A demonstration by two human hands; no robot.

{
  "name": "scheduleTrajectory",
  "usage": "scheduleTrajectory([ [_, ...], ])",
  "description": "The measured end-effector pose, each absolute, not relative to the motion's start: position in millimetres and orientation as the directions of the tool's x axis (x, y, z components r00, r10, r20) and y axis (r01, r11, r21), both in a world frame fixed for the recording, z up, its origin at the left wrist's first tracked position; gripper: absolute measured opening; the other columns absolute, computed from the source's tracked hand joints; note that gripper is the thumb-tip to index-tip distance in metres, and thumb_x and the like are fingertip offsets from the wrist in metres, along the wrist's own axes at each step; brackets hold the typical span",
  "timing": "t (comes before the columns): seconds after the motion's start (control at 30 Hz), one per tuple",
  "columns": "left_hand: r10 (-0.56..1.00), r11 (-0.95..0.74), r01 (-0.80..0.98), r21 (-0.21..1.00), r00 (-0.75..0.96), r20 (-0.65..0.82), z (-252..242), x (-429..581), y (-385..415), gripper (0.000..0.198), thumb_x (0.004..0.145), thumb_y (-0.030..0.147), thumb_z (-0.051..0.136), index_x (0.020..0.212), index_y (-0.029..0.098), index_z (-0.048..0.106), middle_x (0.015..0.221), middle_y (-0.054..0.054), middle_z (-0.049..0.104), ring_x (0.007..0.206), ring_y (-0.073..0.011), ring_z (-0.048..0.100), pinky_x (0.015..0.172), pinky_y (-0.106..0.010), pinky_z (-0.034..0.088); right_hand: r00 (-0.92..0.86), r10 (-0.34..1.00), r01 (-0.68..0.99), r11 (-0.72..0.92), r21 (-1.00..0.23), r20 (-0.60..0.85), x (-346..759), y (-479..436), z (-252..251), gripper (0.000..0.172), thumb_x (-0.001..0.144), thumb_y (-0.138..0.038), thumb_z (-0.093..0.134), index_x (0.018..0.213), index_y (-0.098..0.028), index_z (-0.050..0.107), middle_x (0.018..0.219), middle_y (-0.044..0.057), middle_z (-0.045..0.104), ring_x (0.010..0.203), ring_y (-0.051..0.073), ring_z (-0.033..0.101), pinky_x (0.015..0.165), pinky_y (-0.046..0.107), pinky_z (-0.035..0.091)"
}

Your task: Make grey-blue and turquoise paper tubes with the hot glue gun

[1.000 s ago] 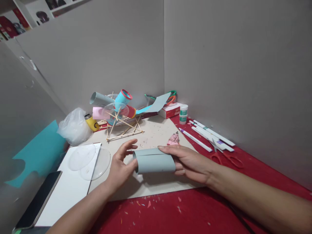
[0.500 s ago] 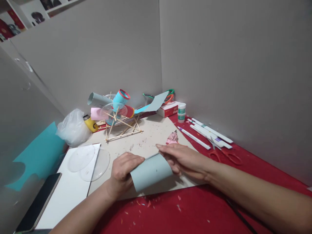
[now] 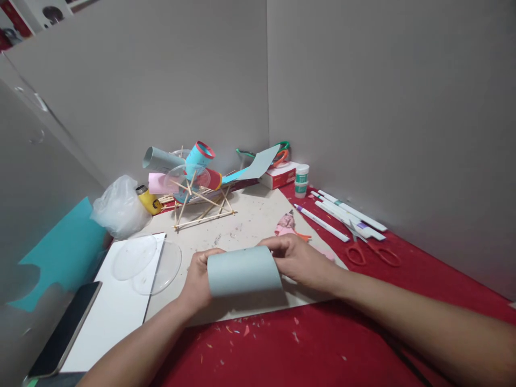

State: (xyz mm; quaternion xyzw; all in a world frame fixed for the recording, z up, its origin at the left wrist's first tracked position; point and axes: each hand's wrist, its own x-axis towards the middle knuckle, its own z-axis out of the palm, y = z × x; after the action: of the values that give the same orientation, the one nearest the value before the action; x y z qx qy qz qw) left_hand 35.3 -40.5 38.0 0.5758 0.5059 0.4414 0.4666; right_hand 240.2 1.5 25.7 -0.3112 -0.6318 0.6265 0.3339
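Note:
A curved sheet of pale grey-blue paper (image 3: 244,273) is held between both hands above the beige board (image 3: 250,215). My left hand (image 3: 200,277) grips its left end, with part of the fingers hidden behind the paper. At the right end, my right hand (image 3: 300,263) has its fingers closed on the edge. Just beyond the right hand lies a pink-wrapped glue gun (image 3: 285,223). Farther back stands a wheel-like model of wooden sticks (image 3: 205,220), carrying a grey paper tube (image 3: 163,159), a blue tube with a red rim (image 3: 199,159) and a pink one (image 3: 159,183).
Red-handled scissors (image 3: 381,252) and several white markers (image 3: 322,222) lie on the right. Two stacked small tubs (image 3: 301,181) stand by a red-and-white box (image 3: 280,176). Left are clear plastic discs (image 3: 167,269), a phone (image 3: 66,330), a plastic bag (image 3: 121,209) and a yellow bottle (image 3: 149,201).
The paper has been turned more level and its curved outer face now shows broadly. My right hand has shifted from lying over the far edge to pinching the right end.

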Motion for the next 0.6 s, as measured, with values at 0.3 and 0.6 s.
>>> scheduleTrajectory([
  [0.3,0.982,0.125,0.119,0.985,0.129,-0.140,30.4,39.8,-47.9,0.028,0.052,0.030,0.077,0.068,0.011,0.063,0.058,0.000,0.053,0.053,-0.0090,0.043,0.050,-0.020,0.035,-0.631,0.775,0.049,0.088,-0.995,0.037,240.6,-3.9,18.8,0.014,0.072,-0.018,0.055,0.064,-0.016,0.066,0.060,-0.003,0.058,0.057,0.011,0.049,0.055,0.022,0.038],
  [0.6,0.940,0.102,0.176,0.979,0.306,-0.153,33.0,33.9,-46.3,0.027,0.054,0.025,0.077,0.069,0.012,0.060,0.057,0.002,0.051,0.051,-0.0084,0.043,0.048,-0.018,0.033,-0.669,0.742,0.006,0.059,-0.998,0.040,241.4,-10.7,26.1,0.011,0.067,-0.020,0.057,0.057,-0.017,0.060,0.053,-0.004,0.053,0.051,0.010,0.046,0.052,0.021,0.036],
])
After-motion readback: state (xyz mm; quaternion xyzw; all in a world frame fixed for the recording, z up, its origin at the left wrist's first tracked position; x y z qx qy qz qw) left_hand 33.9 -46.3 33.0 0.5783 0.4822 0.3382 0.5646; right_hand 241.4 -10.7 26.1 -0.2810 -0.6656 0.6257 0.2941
